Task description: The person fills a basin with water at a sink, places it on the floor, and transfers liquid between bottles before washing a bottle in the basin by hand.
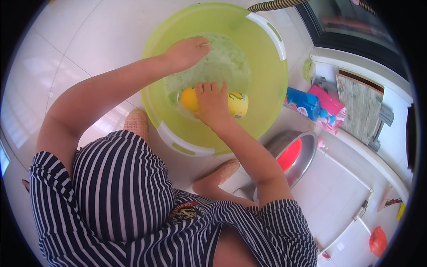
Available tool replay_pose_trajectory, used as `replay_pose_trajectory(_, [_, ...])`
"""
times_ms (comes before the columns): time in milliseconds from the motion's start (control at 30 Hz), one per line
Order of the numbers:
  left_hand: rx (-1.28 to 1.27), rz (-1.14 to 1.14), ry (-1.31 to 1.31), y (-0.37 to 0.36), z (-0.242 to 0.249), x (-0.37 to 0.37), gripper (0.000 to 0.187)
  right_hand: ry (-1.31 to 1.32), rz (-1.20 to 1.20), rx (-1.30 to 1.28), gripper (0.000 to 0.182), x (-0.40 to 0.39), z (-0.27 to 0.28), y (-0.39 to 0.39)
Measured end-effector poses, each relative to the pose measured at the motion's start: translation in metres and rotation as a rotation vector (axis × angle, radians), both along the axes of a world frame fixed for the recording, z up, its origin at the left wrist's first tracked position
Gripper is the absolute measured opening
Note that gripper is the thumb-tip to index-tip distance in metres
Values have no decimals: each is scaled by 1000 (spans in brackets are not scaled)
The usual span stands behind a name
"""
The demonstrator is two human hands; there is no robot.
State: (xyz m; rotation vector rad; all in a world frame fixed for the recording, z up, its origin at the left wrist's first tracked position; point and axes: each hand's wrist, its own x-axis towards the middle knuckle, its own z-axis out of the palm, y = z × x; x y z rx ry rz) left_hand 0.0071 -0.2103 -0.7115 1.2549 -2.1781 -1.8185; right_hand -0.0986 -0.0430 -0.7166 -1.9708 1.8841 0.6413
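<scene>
A large green tub point(267, 102) with white handles holds foamy water point(227, 60). My right hand point(212, 103) is wrapped over a yellow bottle point(238, 105) that lies on its side in the tub, its rounded orange-yellow end to the left. Above the foam, near the tub's upper left part, my left hand point(187, 52) has its fingers curled together around something I cannot make out; a thin light bit shows at the fingertips.
Right of the tub lie a blue bottle point(304, 103) and a pink packet point(327, 107). A metal basin point(310, 153) with a red item point(290, 155) stands at the lower right. A striped hose point(275, 5) runs along the top. My feet are below the tub.
</scene>
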Motion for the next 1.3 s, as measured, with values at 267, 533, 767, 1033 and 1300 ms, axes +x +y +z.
replay_pose_trajectory(267, [-3, 58, 44, 2, 5, -1, 56, 9, -21, 38, 79, 1, -1, -5])
replay_pose_trajectory(533, [-32, 82, 82, 5, 4, -3, 53, -4, -19, 68, 77, 1, 5, -9])
replay_pose_trajectory(767, [-136, 11, 147, -6, -9, -5, 50, -34, -86, 107, 75, 14, 9, -24])
replay_pose_trajectory(1033, [-187, 156, 50, -3, 40, 9, 49, -202, -341, 23, 75, 39, 21, -59])
replay_pose_trajectory(1300, [-275, 141, 134, 5, 43, 4, 51, -469, -902, -106, 79, -6, -14, -79])
